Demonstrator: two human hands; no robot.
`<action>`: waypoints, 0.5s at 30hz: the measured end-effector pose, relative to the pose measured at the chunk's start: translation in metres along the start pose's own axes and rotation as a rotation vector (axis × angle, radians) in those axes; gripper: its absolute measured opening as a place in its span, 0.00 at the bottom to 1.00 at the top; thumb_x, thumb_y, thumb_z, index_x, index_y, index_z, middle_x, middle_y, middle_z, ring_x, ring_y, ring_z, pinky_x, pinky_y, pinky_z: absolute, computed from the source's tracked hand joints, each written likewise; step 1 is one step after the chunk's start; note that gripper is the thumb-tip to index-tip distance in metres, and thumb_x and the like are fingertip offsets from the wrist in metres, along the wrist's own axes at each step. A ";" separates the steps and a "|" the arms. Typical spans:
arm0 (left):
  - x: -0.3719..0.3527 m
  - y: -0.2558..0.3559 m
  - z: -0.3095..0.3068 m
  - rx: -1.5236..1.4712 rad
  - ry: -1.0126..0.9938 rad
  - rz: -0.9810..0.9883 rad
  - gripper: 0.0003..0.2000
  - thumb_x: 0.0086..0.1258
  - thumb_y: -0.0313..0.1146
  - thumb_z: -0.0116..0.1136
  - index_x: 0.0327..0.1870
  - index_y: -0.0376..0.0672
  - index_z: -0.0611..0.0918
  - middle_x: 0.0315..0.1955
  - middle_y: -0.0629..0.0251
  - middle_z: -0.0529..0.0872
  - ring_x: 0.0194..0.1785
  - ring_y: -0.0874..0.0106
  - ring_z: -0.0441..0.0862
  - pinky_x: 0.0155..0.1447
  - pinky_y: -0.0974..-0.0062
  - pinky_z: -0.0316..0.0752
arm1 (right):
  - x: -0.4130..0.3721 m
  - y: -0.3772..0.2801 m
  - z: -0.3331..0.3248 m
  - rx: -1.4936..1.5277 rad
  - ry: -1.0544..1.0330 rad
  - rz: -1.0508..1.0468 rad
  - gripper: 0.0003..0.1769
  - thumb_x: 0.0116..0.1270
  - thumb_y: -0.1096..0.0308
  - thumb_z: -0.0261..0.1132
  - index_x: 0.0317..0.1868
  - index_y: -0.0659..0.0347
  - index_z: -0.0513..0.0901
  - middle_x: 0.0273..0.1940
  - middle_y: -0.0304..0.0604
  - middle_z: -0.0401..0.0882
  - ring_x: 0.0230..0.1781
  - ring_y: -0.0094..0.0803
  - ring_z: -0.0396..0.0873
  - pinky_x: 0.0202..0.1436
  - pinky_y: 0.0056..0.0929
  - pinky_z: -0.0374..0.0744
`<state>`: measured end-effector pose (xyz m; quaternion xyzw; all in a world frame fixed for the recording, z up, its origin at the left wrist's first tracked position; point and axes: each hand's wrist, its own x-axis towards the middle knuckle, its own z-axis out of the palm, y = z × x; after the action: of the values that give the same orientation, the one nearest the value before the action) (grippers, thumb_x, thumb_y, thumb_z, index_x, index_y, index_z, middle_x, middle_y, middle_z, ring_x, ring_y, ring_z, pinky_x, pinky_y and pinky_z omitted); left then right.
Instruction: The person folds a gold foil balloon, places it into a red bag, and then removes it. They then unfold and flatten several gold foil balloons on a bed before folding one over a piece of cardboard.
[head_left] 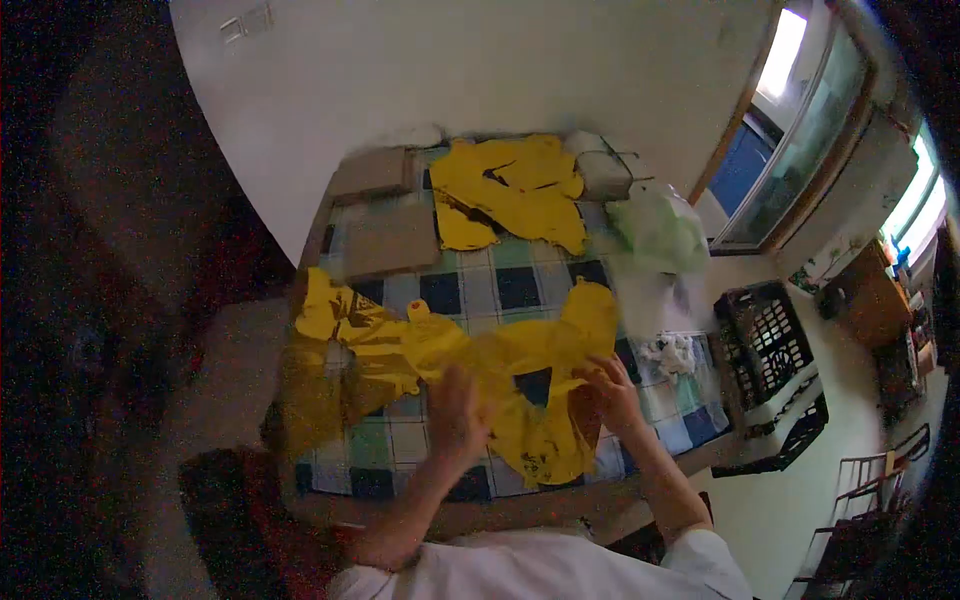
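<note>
A flat yellow piece (540, 440) with dark print near its lower end lies on the checked cloth in front of me. My left hand (458, 415) is over its left side, blurred by motion, so its fingers cannot be made out. On the right edge of the same piece rests my right hand (608, 393), fingers bent and apart. More yellow pieces (375, 335) are spread at the left, partly overlapping. Another yellow group (510, 185) lies at the far side of the cloth.
Brown cardboard pieces (390, 240) lie at the back left. Pale green plastic (655, 230) and crumpled clear plastic (672, 355) are on the right. Black crates (765, 335) stand beyond the right edge, near a white wall (480, 70) and a doorway.
</note>
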<state>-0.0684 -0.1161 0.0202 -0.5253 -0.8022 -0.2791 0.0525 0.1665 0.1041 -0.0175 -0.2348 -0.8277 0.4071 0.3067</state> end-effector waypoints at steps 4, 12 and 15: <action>-0.019 0.021 0.041 0.394 0.226 0.228 0.32 0.69 0.47 0.54 0.72 0.46 0.62 0.74 0.48 0.51 0.76 0.53 0.49 0.74 0.45 0.43 | 0.007 -0.053 0.017 -0.687 -0.082 -0.175 0.25 0.69 0.64 0.55 0.67 0.51 0.70 0.70 0.53 0.61 0.70 0.50 0.60 0.71 0.54 0.56; 0.028 0.012 0.012 0.235 -0.264 0.111 0.35 0.69 0.58 0.48 0.74 0.51 0.59 0.74 0.49 0.52 0.77 0.51 0.45 0.73 0.39 0.42 | 0.029 -0.055 0.029 -0.859 -0.048 -0.102 0.27 0.71 0.55 0.54 0.68 0.53 0.68 0.70 0.53 0.60 0.73 0.51 0.54 0.72 0.58 0.51; 0.030 0.027 -0.008 0.066 -0.330 0.022 0.35 0.68 0.57 0.51 0.73 0.52 0.61 0.72 0.47 0.55 0.77 0.51 0.47 0.72 0.37 0.42 | 0.034 -0.061 0.016 -0.865 -0.182 -0.067 0.30 0.68 0.53 0.57 0.67 0.55 0.68 0.70 0.52 0.61 0.72 0.52 0.55 0.71 0.57 0.53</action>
<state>-0.0592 -0.0881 0.0488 -0.5705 -0.8029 -0.1621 -0.0597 0.1232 0.0828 0.0358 -0.2779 -0.9527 0.0321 0.1190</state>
